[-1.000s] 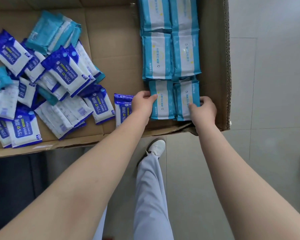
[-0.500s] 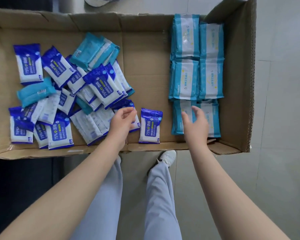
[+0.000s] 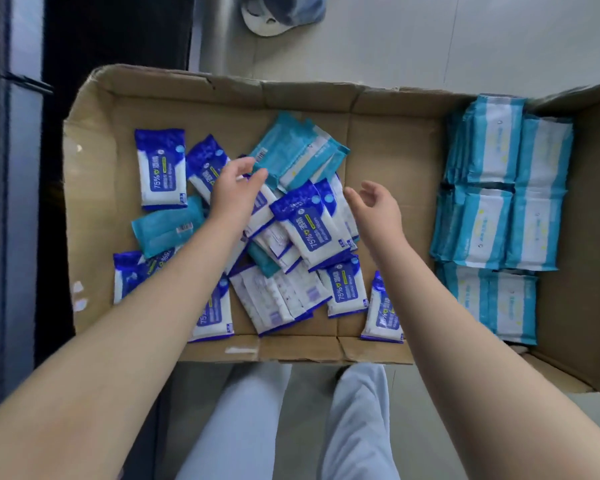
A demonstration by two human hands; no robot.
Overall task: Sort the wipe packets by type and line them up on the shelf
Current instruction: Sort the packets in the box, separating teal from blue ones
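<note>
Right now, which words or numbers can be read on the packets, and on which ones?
"75%": on the upper-left dark blue packet.
"75%" and "Alcohol Wipes": on the centre dark blue packet.
Print on the light blue stacks at right: too blurred to read.
Barcode label on the teal packet: too small to read.
</note>
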